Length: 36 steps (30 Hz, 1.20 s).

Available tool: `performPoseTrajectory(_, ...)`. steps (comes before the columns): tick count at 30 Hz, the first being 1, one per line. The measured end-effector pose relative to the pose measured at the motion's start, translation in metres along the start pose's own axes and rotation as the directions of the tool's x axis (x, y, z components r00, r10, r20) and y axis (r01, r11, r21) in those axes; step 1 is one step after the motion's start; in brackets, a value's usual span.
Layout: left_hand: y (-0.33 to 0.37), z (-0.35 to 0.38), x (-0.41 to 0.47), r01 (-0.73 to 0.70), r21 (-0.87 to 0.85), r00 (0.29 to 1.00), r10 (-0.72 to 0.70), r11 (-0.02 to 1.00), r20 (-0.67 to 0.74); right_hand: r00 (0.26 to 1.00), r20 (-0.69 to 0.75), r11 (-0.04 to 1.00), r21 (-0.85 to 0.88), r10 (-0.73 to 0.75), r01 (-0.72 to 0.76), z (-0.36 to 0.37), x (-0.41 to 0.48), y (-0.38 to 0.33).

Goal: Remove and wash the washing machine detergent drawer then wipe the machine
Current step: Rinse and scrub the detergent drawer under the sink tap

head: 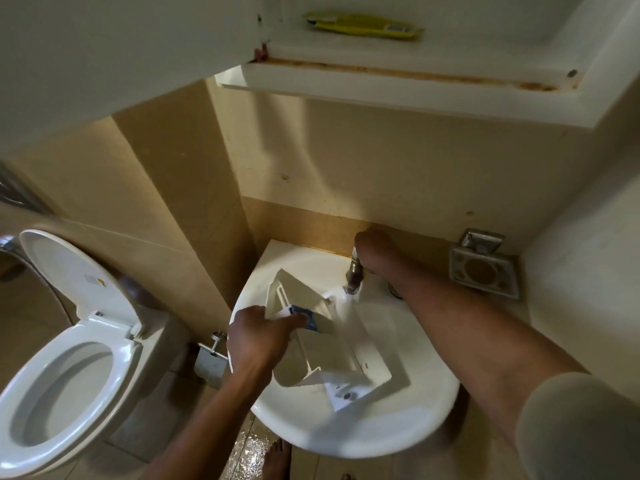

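Head view: the fingers of your left hand (258, 337) clamp the detergent drawer (341, 355), tilted in the sink (346, 436) under the running tap (355, 277); your right hand (375, 249) grips that tap. More flow could splash off the drawer onto the wet-looking floor (252, 452).

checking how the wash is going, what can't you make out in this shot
In the head view:
the tap handle, hidden under the right hand gripping it
the detergent drawer, motion-blurred and partly under the left hand; residue cannot be judged
the sink drain, hidden beneath the drawer
the yellow tube label, too small and blurred
the washing machine, out of frame
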<state>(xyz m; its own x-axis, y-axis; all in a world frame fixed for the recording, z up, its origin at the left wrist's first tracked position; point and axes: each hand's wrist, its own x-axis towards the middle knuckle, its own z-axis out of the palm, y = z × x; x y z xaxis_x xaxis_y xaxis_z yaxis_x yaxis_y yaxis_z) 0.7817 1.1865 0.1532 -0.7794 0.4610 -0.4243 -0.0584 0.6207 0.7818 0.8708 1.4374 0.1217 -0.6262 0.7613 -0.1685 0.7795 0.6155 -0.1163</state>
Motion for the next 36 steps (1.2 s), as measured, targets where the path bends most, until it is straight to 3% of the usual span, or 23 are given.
performPoseTrajectory(5, -0.008, 0.012, -0.001, 0.144, -0.223, 0.987, -0.155, 0.964, -0.034, 1.0, 0.021, 1.0, 0.014, 0.011, -0.011, -0.001, 0.001, -0.001)
performPoseTrajectory(18, -0.015, 0.046, -0.017, 0.16, -0.251, 0.985, -0.172, 0.955, -0.03, 1.0, -0.018, 1.0, -0.006, 0.002, -0.003, 0.0, 0.0, 0.001)
performPoseTrajectory(31, -0.032, 0.057, -0.024, 0.212, -0.446, 0.967, -0.254, 0.87, -0.036, 1.0, -0.002, 0.999, -0.032, 0.001, -0.001, -0.003, -0.002, 0.001)
performPoseTrajectory(36, -0.055, 0.055, -0.025, 0.263, -0.549, 0.957, -0.284, 0.793, 0.048, 1.0, 0.009, 1.0, -0.031, -0.001, 0.002, -0.005, -0.003, -0.001)
